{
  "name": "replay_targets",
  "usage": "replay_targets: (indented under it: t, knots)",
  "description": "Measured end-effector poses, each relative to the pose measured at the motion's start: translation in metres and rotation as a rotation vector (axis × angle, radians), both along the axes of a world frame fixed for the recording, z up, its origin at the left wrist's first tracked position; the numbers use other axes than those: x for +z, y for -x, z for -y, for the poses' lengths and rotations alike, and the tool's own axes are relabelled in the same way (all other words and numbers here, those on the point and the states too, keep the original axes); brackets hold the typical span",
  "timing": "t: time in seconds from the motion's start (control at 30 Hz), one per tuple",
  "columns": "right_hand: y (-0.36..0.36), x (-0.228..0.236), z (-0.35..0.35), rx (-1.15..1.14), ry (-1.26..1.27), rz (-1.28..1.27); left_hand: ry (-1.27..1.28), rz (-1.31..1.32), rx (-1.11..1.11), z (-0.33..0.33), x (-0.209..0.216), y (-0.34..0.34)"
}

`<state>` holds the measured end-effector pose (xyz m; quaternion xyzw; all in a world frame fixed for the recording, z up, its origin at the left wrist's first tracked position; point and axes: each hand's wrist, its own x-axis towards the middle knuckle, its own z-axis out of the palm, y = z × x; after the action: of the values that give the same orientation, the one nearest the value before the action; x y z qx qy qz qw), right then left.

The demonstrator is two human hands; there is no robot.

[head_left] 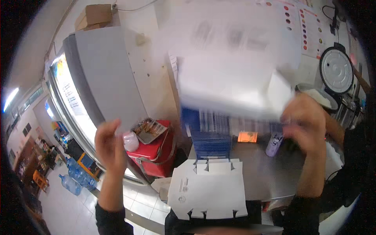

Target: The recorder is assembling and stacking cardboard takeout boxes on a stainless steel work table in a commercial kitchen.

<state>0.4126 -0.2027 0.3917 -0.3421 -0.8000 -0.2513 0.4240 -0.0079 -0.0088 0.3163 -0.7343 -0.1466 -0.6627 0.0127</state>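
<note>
My right hand (307, 121) pinches the lower right corner of a white cardboard box (231, 84), which is raised and smeared by motion. Grey printing on its upper panel is too blurred to make out. On the left, my left hand (109, 145) is lifted, holding nothing, with its fingers apart and slightly blurred. Between my forearms lies a flat white box blank (211, 190), with notched tabs along its near and far edges. Just beyond it stands a stack of blue-edged folded cardboard (212, 145), partly hidden by the raised box.
A steel table (262, 172) holds a purple can (274, 145) and an orange card (247, 136). To the left are a red cooler bag (154, 152) with a foil tray (149, 131) on top, and a tall fridge (105, 70). A rice cooker (319, 98) stands open at right.
</note>
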Motion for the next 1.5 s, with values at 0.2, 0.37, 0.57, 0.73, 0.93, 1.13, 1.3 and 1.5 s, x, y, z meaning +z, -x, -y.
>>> replay_targets:
  t: [0.2,0.37,0.57,0.73,0.93,1.13,1.3,1.5]
  knots:
    - [0.002,0.082,-0.181,0.11,-0.206,-0.351,0.707,0.192,-0.582,-0.11,0.115,-0.131]
    - [-0.019,0.1,-0.246,-0.119,0.097,-0.152,0.019,-0.311,0.071,-0.141,0.126,-0.182]
    - [-0.057,0.101,-0.25,-0.144,0.14,0.032,0.018,-0.07,-0.088,-0.178,0.112,-0.185]
    - [-0.067,0.108,-0.267,-0.176,0.378,-0.219,0.145,-0.102,-0.067,-0.2,0.122,-0.189]
    - [-0.063,0.086,-0.299,0.124,-0.032,-0.48,0.282,-0.115,-0.164,-0.215,0.121,-0.173]
    - [-0.063,0.076,-0.323,0.194,0.105,-0.596,0.557,-0.011,-0.602,-0.233,0.136,-0.189]
    - [-0.066,0.074,-0.316,0.176,0.037,-0.582,1.001,-0.004,-0.635,-0.234,0.152,-0.194]
    - [-0.06,0.069,-0.307,0.271,-0.056,-0.538,1.099,0.005,-0.582,-0.236,0.161,-0.197]
